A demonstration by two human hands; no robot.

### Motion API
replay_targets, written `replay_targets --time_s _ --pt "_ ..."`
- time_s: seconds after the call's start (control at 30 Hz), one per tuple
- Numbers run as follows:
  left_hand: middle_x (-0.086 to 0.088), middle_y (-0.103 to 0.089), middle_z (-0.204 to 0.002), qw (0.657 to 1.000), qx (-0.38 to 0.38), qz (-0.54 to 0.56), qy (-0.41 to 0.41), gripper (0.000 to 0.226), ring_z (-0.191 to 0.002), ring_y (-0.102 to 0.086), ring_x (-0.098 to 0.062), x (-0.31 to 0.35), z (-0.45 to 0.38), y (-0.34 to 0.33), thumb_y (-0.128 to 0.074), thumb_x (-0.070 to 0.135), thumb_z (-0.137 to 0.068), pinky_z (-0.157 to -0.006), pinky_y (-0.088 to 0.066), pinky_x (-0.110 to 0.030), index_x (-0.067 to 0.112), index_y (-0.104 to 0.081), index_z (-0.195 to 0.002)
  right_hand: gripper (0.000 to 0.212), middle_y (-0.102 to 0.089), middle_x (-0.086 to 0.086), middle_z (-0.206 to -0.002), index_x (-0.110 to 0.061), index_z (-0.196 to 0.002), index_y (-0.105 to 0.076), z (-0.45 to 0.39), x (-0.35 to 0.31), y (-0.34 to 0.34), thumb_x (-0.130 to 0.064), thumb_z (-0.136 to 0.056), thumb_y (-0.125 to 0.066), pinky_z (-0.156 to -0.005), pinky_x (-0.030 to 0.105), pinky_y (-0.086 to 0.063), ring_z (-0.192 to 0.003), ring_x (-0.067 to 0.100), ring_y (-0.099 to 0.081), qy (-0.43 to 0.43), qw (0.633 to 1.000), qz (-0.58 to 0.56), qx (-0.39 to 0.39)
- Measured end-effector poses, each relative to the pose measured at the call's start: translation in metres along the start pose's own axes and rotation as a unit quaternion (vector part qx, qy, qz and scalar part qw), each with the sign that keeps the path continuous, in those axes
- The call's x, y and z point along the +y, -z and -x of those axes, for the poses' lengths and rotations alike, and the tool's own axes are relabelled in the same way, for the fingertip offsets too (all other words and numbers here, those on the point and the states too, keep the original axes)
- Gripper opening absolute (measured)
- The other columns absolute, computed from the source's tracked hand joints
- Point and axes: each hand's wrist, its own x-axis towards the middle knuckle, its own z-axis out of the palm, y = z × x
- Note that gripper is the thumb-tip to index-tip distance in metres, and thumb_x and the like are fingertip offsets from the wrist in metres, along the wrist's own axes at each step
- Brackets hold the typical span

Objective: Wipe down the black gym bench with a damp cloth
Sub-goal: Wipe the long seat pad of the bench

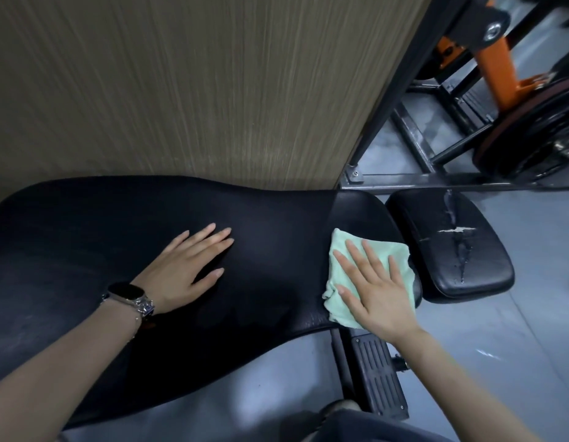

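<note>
The black gym bench point(117, 250) stretches from the left edge to the right of centre, its long back pad facing up. A light green cloth point(343, 253) lies at the pad's right end. My right hand point(375, 288) presses flat on the cloth with straight, spread fingers. My left hand point(187, 266), with a watch on its wrist, rests flat on the middle of the pad, fingers straight. A separate small seat pad point(452, 247) with a torn, cracked cover sits just right of the cloth.
A wood-grain wall panel point(181, 90) stands right behind the bench. Black and orange machine frames point(499, 68) and weight plates point(531, 132) fill the upper right on the grey floor point(515, 330). The bench's foot plate point(378, 374) sits below my right wrist.
</note>
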Motion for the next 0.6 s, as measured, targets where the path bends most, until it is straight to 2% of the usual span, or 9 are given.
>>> replay_targets --time_s 0.1,0.33,0.5,0.6 --pt "0.015 -0.016 -0.155 1.000 0.006 -0.011 -0.004 0.060 -0.143 0.000 -0.002 -0.007 0.003 0.000 -0.023 0.053 -0.093 -0.113 0.006 -0.022 0.028 -0.028 -0.147 0.058 -0.021 -0.007 -0.158 -0.037 -0.150 -0.020 -0.003 -0.029 -0.005 -0.060 -0.097 -0.010 -0.114 0.049 -0.007 -0.147 0.019 -0.010 0.008 1.000 0.011 0.010" --pt "0.014 -0.017 -0.155 1.000 0.008 -0.020 -0.011 0.059 -0.144 -0.004 -0.006 -0.021 0.012 0.003 -0.025 0.052 -0.093 -0.114 0.001 -0.026 0.029 -0.027 -0.147 0.059 -0.026 -0.004 -0.157 -0.035 -0.149 -0.027 -0.012 -0.103 -0.016 -0.059 -0.098 -0.012 -0.110 0.053 -0.012 -0.146 0.024 -0.017 0.024 1.000 0.009 -0.003" --pt "0.014 -0.017 -0.155 1.000 0.011 -0.020 -0.003 0.061 -0.144 -0.001 -0.004 -0.033 0.025 0.008 -0.021 0.054 -0.093 -0.113 0.004 -0.025 0.028 -0.027 -0.148 0.057 -0.023 -0.008 -0.157 -0.036 -0.149 -0.028 -0.011 -0.096 -0.013 -0.060 -0.098 -0.018 -0.114 0.048 -0.010 -0.147 0.019 -0.014 0.065 0.998 0.001 0.004" --pt "0.015 -0.017 -0.155 1.000 0.010 -0.020 -0.002 0.060 -0.143 0.000 -0.003 -0.041 0.031 0.011 -0.021 0.055 -0.093 -0.113 0.005 -0.023 0.029 -0.027 -0.148 0.056 -0.024 -0.009 -0.157 -0.036 -0.148 -0.031 -0.006 -0.074 -0.007 -0.059 -0.098 -0.021 -0.113 0.047 -0.013 -0.147 0.017 -0.015 0.065 0.998 0.014 -0.003"
